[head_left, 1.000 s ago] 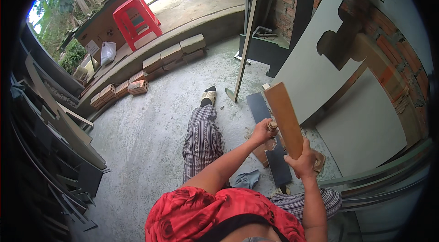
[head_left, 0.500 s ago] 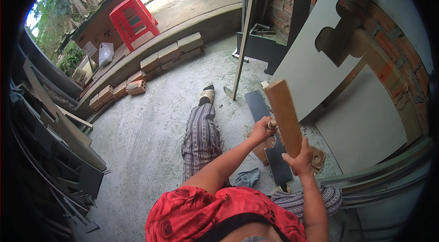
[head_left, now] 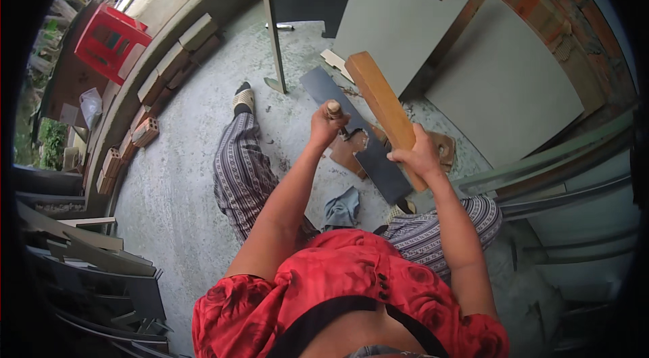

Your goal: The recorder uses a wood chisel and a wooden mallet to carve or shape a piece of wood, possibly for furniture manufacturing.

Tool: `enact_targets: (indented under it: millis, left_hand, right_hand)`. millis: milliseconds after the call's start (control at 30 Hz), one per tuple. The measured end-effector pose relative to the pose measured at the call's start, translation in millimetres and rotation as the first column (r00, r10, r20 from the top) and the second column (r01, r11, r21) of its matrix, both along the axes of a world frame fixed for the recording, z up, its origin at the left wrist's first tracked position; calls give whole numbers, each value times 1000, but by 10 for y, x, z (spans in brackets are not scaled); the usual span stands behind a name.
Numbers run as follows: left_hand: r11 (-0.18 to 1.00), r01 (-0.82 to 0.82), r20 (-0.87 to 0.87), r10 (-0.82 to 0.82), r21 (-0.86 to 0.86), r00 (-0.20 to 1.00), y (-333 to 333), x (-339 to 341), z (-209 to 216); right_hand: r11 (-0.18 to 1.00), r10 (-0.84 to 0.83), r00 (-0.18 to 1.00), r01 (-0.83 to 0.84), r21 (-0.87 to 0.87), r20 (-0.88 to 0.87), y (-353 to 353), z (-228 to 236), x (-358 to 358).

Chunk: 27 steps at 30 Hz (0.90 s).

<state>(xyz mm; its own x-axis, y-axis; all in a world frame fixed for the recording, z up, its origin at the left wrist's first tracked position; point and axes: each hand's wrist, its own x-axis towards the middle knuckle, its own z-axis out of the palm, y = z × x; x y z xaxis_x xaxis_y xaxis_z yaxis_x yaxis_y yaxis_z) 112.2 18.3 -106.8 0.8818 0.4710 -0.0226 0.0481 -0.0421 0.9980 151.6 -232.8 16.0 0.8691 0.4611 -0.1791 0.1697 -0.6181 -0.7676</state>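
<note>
My left hand is closed round the wooden handle of a chisel, its end showing above the fist. The chisel's metal shank points down to a rough cut notch in a long dark grey board; whether its edge touches is hard to tell. My right hand grips the lower part of a thick wooden block, held raised and tilted beside the chisel, apart from it. Under the dark board lies a piece of brown wood. Chips lie around the notch.
A grey-blue cloth lies on the concrete floor between my legs. Large pale panels lean at the right. Bricks line a low step at the left, with a red plastic stool beyond. Dark board offcuts are stacked at lower left.
My view has swung, so the surroundings sit further left and higher. The wooden block now leans more to the left. My left hand has turned the chisel's handle more upright over the notch.
</note>
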Motion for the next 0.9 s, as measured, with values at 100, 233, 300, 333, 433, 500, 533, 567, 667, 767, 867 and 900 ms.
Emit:
enact_targets:
  millis: [100,233,300,333,433,500,533,567,667,767,867,900]
  left_hand:
    - [1000,-25,-53,25,9,998,80,16,-39]
    - [988,-95,-80,86,-121,993,198,-61,-111]
    - [975,-135,-121,114,-176,986,227,-80,-110]
    - [957,-202,-163,170,-208,972,249,-101,-130]
    - [924,-309,-213,263,-226,941,297,-126,-160]
    - [772,-531,-316,437,-349,842,400,-193,-229]
    - [684,-622,-334,526,-381,782,376,-220,-252]
    - [683,-622,-335,525,-383,782,362,-244,-272]
    - [693,-630,-349,527,-350,775,290,-205,-194]
    - [941,-330,-131,318,-73,939,322,-106,-58]
    - [971,-233,-153,239,59,959,265,-35,75]
    - [985,-131,-276,158,115,948,245,-32,123]
  right_hand:
    - [999,-46,999,47,26,-4,-54,-61,34]
    - [996,-38,998,34,-76,-52,-42,-41,18]
    - [982,-37,998,26,-185,-56,-22,-83,11]
    - [958,-31,998,12,-287,-63,-9,-133,6]
    - [890,-18,999,-5,-457,-48,-34,-370,38]
    - [854,-5,995,-47,-519,-99,-23,-384,39]
    - [810,-5,989,-84,-581,-150,-22,-358,47]
    - [809,-5,989,-84,-582,-150,-7,-339,42]
    - [760,2,983,-119,-639,-181,7,-338,41]
    - [750,38,982,-151,-644,-185,40,-428,50]
    - [738,11,984,-128,-662,-177,31,-482,98]
    - [738,-2,984,-117,-664,-176,10,-528,138]
